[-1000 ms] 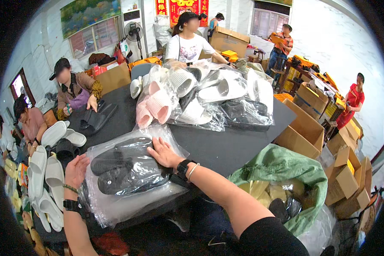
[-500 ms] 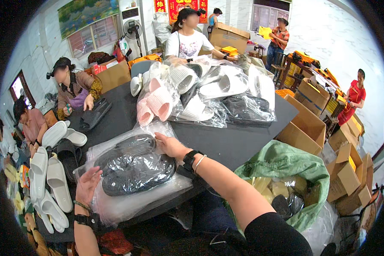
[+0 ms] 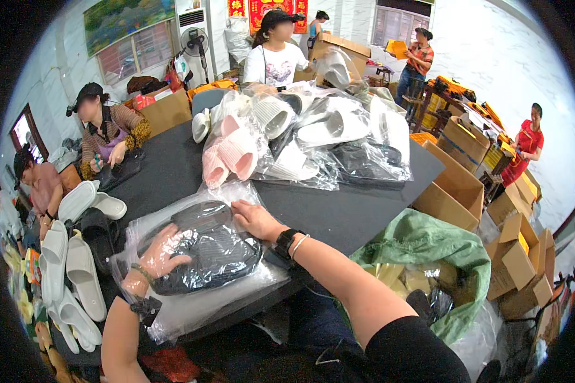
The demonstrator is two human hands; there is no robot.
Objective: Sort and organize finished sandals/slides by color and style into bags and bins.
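Observation:
A pair of black slippers lies in a clear plastic bag on the dark table in front of me. Over the left end of the slippers my left hand is spread, fingers apart. Shiny film seems to cover that hand and wrist, so it appears to be within the bag's mouth. My right hand rests on the bag's far right edge with its fingers stretched and slightly bent, the fingertips touching the film. Beneath the bag is a stack of flat clear bags.
Bagged white, pink and black slippers are heaped beyond my hands. Loose grey slippers crowd the left edge. A green sack and open cartons stand right. A co-worker handles a black slipper at left; another person is across the table.
My left hand has moved from the bag's left edge to the right, over the slippers. My right hand has stayed near the bag's far edge. The co-worker across has lifted a bagged slipper.

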